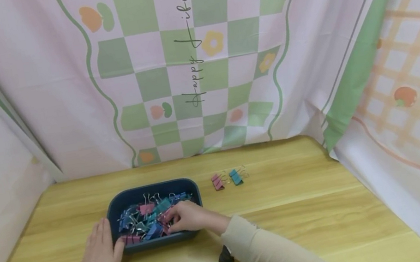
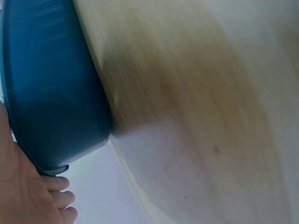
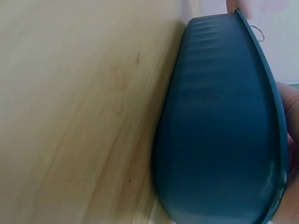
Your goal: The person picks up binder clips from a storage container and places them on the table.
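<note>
Wood-grain tabletop (image 1: 312, 206) bears a bin (image 1: 159, 241) of mixed-color binder clips (image 1: 151, 218). Left hand (image 1: 96, 254), nearly straight-fingered, touches its rim; right hand (image 1: 189, 215) reaches inside, its grip unclear.

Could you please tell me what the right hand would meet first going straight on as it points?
Probably the blue binder clip just left of the right hand, though depth there is unclear.

Beige sleeves (image 1: 277, 250) are ending at the wrists (image 1: 219, 223). The right cuff (image 1: 238, 234) is forming a wide band; a small black attachment (image 1: 226, 259) is protruding below.
</note>
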Action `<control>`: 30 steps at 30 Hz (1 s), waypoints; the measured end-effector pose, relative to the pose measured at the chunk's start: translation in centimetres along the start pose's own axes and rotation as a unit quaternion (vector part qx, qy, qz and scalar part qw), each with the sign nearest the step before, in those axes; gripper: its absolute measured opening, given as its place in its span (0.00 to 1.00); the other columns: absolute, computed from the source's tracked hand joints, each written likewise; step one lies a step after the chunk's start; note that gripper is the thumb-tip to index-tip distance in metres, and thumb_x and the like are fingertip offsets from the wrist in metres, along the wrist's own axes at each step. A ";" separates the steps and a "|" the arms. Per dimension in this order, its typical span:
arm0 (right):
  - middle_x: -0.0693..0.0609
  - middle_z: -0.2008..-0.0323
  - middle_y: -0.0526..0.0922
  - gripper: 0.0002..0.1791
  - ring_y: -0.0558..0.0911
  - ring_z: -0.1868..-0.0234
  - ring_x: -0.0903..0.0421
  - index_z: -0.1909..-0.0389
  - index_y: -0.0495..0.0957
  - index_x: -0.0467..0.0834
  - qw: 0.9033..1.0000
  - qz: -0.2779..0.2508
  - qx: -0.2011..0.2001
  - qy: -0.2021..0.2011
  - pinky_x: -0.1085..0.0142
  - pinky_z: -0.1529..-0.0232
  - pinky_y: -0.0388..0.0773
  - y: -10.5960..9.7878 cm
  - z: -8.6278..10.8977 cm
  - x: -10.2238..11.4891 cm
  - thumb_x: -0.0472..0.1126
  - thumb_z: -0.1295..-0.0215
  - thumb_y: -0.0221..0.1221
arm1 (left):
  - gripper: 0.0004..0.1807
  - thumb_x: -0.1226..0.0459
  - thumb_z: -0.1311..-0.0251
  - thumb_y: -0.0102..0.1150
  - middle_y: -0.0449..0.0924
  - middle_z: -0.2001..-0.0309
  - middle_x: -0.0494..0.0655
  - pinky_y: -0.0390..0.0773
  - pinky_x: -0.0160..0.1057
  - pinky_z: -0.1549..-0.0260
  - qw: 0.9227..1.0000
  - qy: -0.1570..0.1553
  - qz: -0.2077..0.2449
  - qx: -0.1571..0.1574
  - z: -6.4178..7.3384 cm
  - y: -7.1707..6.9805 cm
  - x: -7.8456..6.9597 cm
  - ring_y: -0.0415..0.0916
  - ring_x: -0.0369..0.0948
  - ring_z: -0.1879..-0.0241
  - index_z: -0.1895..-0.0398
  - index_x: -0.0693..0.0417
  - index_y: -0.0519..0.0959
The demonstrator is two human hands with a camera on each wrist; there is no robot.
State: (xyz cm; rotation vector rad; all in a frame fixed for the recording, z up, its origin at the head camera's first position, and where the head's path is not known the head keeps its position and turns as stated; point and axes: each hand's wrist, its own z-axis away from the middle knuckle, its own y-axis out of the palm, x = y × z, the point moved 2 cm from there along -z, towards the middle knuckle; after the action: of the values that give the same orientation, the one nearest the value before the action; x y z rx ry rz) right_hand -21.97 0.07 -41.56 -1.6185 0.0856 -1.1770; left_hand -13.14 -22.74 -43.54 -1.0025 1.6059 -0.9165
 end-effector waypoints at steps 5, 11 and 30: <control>0.61 0.79 0.77 0.09 0.74 0.79 0.67 0.64 0.82 0.42 1.000 -0.008 -0.007 0.017 0.76 0.78 0.72 0.1 -0.1 0.1 0.39 0.47 0.66 | 0.36 0.57 0.33 0.41 0.44 0.36 0.77 0.47 0.62 0.40 1.000 -0.005 -0.002 0.007 0.0 0.0 0.0 0.43 0.68 0.37 0.36 0.81 0.47; 0.59 0.78 0.78 0.07 0.75 0.77 0.67 0.66 0.82 0.40 1.000 -0.018 -0.020 0.011 0.77 0.75 0.74 -0.3 0.1 -0.1 0.36 0.47 0.65 | 0.36 0.57 0.33 0.41 0.45 0.36 0.77 0.47 0.63 0.41 1.000 -0.005 -0.001 0.005 0.0 0.0 0.0 0.43 0.68 0.37 0.36 0.81 0.47; 0.54 0.80 0.79 0.07 0.78 0.81 0.58 0.64 0.80 0.35 0.993 -0.115 -0.030 0.027 0.69 0.78 0.77 -3.3 1.3 -1.3 0.31 0.45 0.60 | 0.35 0.58 0.33 0.40 0.45 0.36 0.77 0.47 0.62 0.40 1.000 0.003 -0.002 -0.002 -0.1 0.1 0.1 0.43 0.67 0.37 0.36 0.81 0.47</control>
State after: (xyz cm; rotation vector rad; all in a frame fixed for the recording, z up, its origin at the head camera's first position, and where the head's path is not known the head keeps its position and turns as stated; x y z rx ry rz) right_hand -23.27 3.10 -39.73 -1.6813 -0.0331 -1.4069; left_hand -13.25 -22.82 -43.66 -1.0061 1.6116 -0.9201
